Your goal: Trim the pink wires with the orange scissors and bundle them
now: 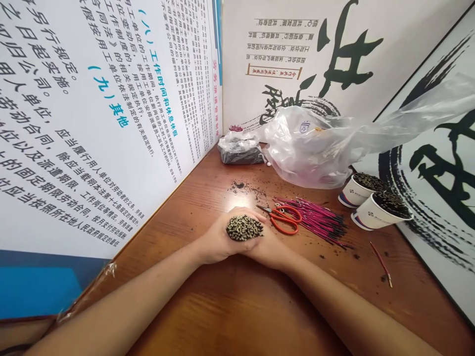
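Observation:
Between my two hands stands a tight bundle of thin tubes (245, 228), their brass-coloured ring ends facing up at me. My left hand (217, 242) is closed round the bundle's left side. From the other side, my right hand (269, 249) wraps it too, the two hands meeting below it. The lower part of the bundle is hidden by my hands. Just right of them lie orange-handled scissors (285, 219), blades pointing left. Beside the scissors is a loose pile of thin pink sticks with black ends (319, 220).
Two paper cups (378, 212) on the right hold similar dark, brass-tipped pieces. A single red stick (381, 264) lies nearer me. At the back are a large clear plastic bag (308, 148) and a plastic-wrapped dark block (241, 151). Black crumbs (239, 186) dot the wooden table (230, 316); printed panels enclose it.

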A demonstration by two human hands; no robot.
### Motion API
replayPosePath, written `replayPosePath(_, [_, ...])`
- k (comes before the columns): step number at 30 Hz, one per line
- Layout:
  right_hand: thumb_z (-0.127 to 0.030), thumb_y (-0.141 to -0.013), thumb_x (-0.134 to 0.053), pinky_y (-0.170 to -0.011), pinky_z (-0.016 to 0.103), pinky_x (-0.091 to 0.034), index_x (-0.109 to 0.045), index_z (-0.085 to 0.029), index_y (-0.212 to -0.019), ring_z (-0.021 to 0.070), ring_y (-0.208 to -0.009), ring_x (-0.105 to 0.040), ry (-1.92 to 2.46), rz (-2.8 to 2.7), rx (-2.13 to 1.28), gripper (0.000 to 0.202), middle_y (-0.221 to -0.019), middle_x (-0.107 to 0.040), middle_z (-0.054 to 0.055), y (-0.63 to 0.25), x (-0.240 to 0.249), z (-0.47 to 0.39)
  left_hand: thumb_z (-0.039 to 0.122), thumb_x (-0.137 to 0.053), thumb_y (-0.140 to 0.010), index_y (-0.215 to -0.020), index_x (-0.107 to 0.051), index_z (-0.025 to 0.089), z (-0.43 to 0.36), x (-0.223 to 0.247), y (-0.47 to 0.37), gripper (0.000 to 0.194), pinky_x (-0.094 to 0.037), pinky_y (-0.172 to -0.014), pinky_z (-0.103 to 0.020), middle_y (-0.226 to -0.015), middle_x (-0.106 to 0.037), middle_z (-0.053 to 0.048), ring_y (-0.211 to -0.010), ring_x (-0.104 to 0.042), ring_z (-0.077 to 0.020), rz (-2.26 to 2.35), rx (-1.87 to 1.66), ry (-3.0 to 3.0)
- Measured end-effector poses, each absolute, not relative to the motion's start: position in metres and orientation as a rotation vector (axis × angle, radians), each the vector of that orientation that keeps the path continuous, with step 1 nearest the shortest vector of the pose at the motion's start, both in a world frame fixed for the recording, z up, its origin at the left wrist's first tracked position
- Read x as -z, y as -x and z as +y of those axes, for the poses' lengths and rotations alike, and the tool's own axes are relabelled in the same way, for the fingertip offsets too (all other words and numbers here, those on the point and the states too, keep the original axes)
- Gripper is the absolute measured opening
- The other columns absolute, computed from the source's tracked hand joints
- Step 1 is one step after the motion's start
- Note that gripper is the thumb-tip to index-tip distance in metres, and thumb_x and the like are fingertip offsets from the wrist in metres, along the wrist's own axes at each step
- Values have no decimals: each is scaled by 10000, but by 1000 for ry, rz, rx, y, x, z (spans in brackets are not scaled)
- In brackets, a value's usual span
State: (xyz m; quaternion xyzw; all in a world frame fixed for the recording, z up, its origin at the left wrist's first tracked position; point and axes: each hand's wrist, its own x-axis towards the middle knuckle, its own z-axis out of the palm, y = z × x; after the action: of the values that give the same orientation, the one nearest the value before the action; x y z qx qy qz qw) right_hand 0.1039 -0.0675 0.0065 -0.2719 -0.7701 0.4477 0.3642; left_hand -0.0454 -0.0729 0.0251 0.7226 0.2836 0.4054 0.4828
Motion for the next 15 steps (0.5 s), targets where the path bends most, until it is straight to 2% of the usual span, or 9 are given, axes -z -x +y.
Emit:
replayPosePath(4, [-257,-809,-684,-889,358,-535,-674,-207,-984,219,-970,-643,709,-1967,-1168,183,-1039,-699,51,-104,-4,-66,218,-723,-760,-992,-667,148,-73,-24,44,248,-466,-995,-405,-1085,-678,-121,-1070,-620,-245,718,-1070,-1800])
replayPosePath(15, [-149,-754,-690,-770,321,-547,-680,-213,-880,203,-845,-640,737,-1889,-1178,142,-903,-717,28,-98,8,-63,220,-685,-785,-1010,-642,122,-76,-17,36,249,-501,-887,-339,-985,-664,-94,-942,-630,-200,832,-1160,-1708])
